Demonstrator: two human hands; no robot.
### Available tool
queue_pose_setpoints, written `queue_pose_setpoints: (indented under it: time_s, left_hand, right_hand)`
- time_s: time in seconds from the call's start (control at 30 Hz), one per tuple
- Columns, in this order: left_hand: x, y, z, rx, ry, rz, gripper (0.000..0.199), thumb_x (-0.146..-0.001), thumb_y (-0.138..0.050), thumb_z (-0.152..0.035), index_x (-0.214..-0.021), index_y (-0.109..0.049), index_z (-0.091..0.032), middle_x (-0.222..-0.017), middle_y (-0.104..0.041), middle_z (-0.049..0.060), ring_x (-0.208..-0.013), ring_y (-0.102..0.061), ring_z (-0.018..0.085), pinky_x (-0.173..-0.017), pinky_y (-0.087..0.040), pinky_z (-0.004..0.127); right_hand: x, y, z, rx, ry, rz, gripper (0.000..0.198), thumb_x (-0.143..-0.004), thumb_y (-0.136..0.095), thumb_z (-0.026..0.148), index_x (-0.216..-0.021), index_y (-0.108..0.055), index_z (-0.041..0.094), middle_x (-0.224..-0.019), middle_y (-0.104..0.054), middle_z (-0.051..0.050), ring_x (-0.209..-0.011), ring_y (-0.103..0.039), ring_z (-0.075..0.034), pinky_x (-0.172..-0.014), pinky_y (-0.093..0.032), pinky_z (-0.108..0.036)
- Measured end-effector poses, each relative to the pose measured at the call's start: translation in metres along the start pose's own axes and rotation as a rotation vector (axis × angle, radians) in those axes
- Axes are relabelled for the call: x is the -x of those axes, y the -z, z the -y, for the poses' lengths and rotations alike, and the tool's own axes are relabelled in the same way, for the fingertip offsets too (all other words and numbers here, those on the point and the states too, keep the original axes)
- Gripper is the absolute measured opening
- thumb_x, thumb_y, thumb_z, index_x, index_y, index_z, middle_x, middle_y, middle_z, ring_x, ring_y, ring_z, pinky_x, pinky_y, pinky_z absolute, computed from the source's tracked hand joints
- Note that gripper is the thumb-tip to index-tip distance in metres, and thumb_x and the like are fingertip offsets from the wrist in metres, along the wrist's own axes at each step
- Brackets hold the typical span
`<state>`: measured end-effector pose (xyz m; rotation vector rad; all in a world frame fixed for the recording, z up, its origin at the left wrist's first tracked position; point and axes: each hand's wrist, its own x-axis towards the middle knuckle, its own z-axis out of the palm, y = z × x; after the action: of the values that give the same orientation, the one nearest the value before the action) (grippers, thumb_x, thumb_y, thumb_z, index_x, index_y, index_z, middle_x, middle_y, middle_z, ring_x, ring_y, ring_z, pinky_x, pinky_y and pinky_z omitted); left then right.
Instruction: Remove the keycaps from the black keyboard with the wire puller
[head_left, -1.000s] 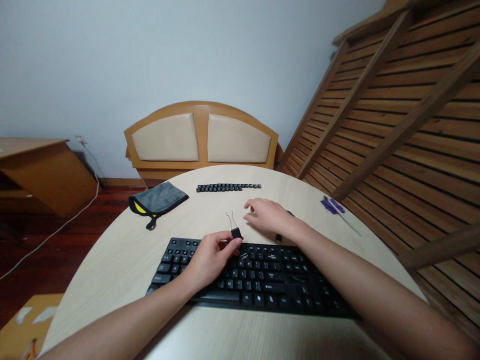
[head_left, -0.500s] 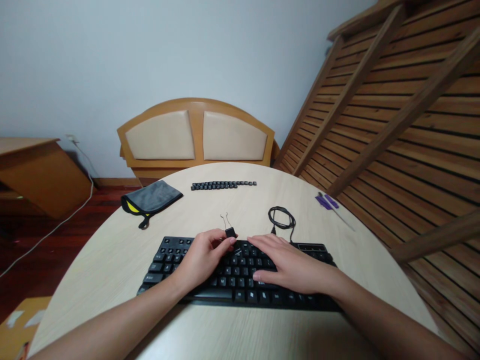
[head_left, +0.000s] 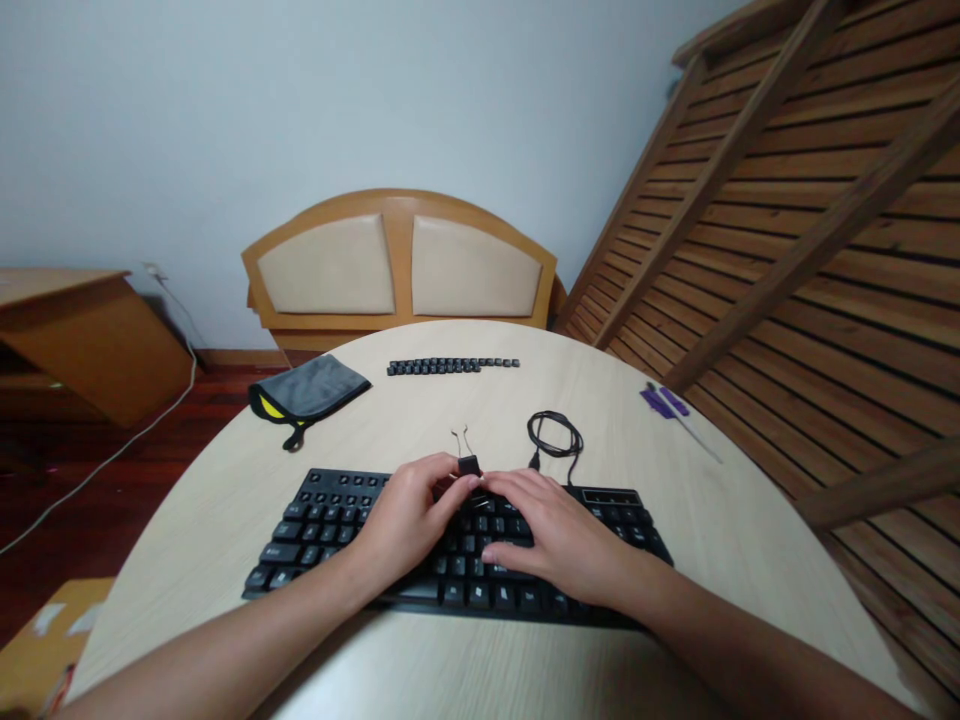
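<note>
A small black wire tool (head_left: 469,466) is held in the left hand (head_left: 411,506); its handle is pinched between the thumb and the bent fingers, and two thin hooked wires are pointed away from the person, beyond the grip. Directly below this grip the black keyboard (head_left: 461,567) is placed, extended to both sides of it. Just to the right of the grip, the right hand (head_left: 559,535) is laid over the keys, with the thumb kept apart from the fingers; its fingertips are brought very near to the tool's handle, but whether the handle is touched cannot be told. Beyond the grip and to the right, a coiled cable (head_left: 578,440) is seen. Farther beyond, slightly to the left, loose key caps (head_left: 433,367) are arranged in rows. Left of these, a grey cloth (head_left: 319,388) with a yellow inside is laid. Well to the right of the grip, a purple-handled tool (head_left: 660,402) is found. All these are supported by a pale round table (head_left: 420,425).
</note>
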<state>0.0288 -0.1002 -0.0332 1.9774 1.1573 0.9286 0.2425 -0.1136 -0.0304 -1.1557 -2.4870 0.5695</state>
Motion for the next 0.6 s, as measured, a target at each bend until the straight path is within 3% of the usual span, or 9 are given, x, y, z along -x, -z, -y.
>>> queue_pose_setpoints:
  time_s: [0.17,0.37,0.5,0.6]
  left_hand:
    - [-0.002,0.005,-0.001,-0.011,0.043,0.008,0.029,-0.095,-0.051,-0.036,-0.075,-0.061,-0.017,-0.070,-0.062,0.000,-0.067,-0.054,0.015,-0.063,-0.040,0.026]
    - [-0.007,0.010,0.000,0.031,0.073,0.130,0.028,-0.093,-0.052,-0.036,-0.075,-0.061,-0.016,-0.066,-0.058,-0.002,-0.064,-0.051,0.014,-0.060,-0.038,0.025]
    - [-0.006,0.015,-0.002,-0.068,0.008,0.184,0.030,-0.093,-0.054,-0.036,-0.070,-0.060,-0.016,-0.063,-0.055,-0.002,-0.061,-0.049,0.014,-0.059,-0.037,0.025]
    - [-0.004,0.019,-0.007,-0.158,-0.110,0.232,0.024,-0.093,-0.055,-0.031,-0.075,-0.061,-0.017,-0.070,-0.060,0.000,-0.065,-0.053,0.014,-0.062,-0.038,0.026]
  right_hand:
    - [0.000,0.001,0.001,0.012,-0.001,0.010,0.056,-0.085,-0.063,0.053,-0.131,-0.053,0.022,-0.136,-0.055,-0.007,-0.125,-0.048,-0.024,-0.106,-0.037,-0.040]
    - [0.001,0.001,0.000,0.038,-0.001,0.025,0.055,-0.087,-0.059,0.055,-0.131,-0.054,0.022,-0.138,-0.054,-0.008,-0.127,-0.046,-0.026,-0.107,-0.036,-0.042]
    - [0.003,0.001,0.001,0.047,-0.013,0.025,0.054,-0.087,-0.059,0.055,-0.129,-0.056,0.021,-0.138,-0.054,-0.009,-0.127,-0.046,-0.027,-0.107,-0.036,-0.044]
    - [0.003,0.002,0.003,0.052,0.005,0.003,0.050,-0.088,-0.060,0.053,-0.126,-0.058,0.021,-0.137,-0.054,-0.009,-0.126,-0.046,-0.027,-0.106,-0.037,-0.043]
